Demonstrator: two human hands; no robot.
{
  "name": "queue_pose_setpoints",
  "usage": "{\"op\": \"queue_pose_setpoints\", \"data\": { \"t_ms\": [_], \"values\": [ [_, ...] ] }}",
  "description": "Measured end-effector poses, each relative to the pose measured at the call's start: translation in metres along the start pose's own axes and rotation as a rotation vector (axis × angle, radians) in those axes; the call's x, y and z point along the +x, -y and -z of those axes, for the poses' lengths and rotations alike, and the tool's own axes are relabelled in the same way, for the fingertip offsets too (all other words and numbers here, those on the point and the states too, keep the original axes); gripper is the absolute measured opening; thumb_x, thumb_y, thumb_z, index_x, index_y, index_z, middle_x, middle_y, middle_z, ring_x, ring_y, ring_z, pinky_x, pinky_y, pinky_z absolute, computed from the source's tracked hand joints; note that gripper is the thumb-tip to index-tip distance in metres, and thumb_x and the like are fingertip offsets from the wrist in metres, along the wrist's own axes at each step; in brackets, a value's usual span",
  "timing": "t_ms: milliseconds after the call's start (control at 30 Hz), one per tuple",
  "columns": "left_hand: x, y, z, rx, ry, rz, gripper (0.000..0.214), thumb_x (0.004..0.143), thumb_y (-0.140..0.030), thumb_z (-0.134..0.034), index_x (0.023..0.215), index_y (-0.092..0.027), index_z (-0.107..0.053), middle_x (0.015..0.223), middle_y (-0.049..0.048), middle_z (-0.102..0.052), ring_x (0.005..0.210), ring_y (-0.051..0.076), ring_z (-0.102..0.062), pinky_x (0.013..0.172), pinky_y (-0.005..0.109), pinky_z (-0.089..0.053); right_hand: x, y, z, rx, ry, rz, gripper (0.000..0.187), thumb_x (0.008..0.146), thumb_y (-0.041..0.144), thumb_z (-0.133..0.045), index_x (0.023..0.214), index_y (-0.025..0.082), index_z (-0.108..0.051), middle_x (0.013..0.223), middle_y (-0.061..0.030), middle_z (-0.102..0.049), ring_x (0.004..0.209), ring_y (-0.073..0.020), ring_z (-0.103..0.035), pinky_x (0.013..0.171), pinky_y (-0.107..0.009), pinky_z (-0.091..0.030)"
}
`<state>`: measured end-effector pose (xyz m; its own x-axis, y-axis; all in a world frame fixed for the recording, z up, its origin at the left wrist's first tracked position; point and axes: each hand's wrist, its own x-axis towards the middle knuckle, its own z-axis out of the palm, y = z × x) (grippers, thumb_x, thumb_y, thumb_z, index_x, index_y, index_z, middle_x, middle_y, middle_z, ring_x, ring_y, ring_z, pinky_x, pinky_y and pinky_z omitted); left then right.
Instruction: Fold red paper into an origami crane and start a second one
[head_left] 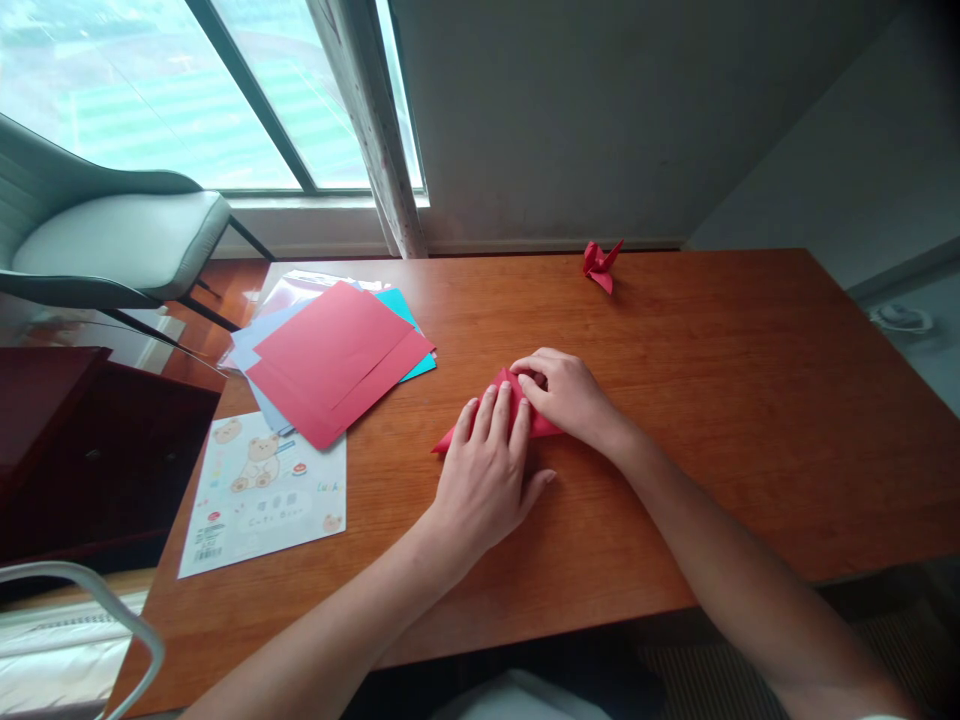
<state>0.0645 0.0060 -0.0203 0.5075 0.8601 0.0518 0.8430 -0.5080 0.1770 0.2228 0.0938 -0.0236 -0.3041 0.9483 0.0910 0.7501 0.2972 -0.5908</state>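
A red sheet of origami paper (541, 425), folded into a triangle, lies flat on the wooden table with its long edge towards me. My left hand (486, 470) rests on it with fingers stretched out and thumb apart, covering much of its middle. At the upper right edge, near the top corner, my right hand (566, 395) has its fingers curled together against the paper. The fingertips look pinched at that edge, and whether a layer is between them is partly hidden.
A finished red paper crane (601, 266) stands near the table's far edge. On the left lie red sheets (337, 350), with blue and turquoise paper under them, and a white bear-print cover sheet (262, 500). A chair (120, 240) is beyond the table's left end.
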Motion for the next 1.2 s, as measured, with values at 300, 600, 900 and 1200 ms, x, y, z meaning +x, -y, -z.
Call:
{"op": "queue_pose_setpoints", "data": {
  "t_ms": [300,600,900,1200],
  "values": [
    [-0.0002,-0.0005,-0.0006,-0.008,0.001,0.01,0.079,0.095,-0.055,-0.05,0.155,-0.007,-0.031,0.163,0.0222,-0.029,0.152,0.038,-0.024,0.122,0.055,-0.023,0.0002,0.0002,0.0003,-0.004,-0.002,0.004,0.019,0.089,0.012,-0.059,0.095,0.019,-0.076,0.097,-0.0069,-0.075,0.091,-0.0197,-0.069,0.085,-0.03,-0.051],
    [0.0,-0.001,-0.0006,-0.009,-0.001,0.011,0.078,0.095,-0.055,-0.049,0.155,-0.007,-0.031,0.163,0.0227,-0.028,0.153,0.037,-0.022,0.123,0.054,-0.022,-0.001,0.0021,0.0012,0.004,0.005,-0.015,0.02,0.089,0.014,-0.058,0.095,0.019,-0.076,0.098,-0.0066,-0.075,0.091,-0.0195,-0.068,0.085,-0.029,-0.051],
    [-0.0008,-0.0011,-0.0011,-0.007,-0.01,0.015,0.078,0.096,-0.055,-0.048,0.155,-0.007,-0.032,0.163,0.0224,-0.029,0.153,0.036,-0.023,0.123,0.053,-0.022,-0.0006,-0.0003,0.0,0.01,0.012,-0.011,0.02,0.089,0.014,-0.058,0.095,0.021,-0.075,0.097,-0.006,-0.074,0.088,-0.0185,-0.067,0.083,-0.028,-0.051],
    [0.0011,-0.0008,0.0,-0.003,0.018,0.02,0.078,0.095,-0.056,-0.048,0.153,-0.007,-0.035,0.162,0.0235,-0.031,0.152,0.037,-0.024,0.123,0.054,-0.021,0.0016,-0.0007,-0.0011,0.006,0.002,-0.03,0.014,0.089,0.018,-0.06,0.093,0.021,-0.074,0.096,-0.0049,-0.074,0.085,-0.0178,-0.066,0.082,-0.029,-0.05]
  ]
}}
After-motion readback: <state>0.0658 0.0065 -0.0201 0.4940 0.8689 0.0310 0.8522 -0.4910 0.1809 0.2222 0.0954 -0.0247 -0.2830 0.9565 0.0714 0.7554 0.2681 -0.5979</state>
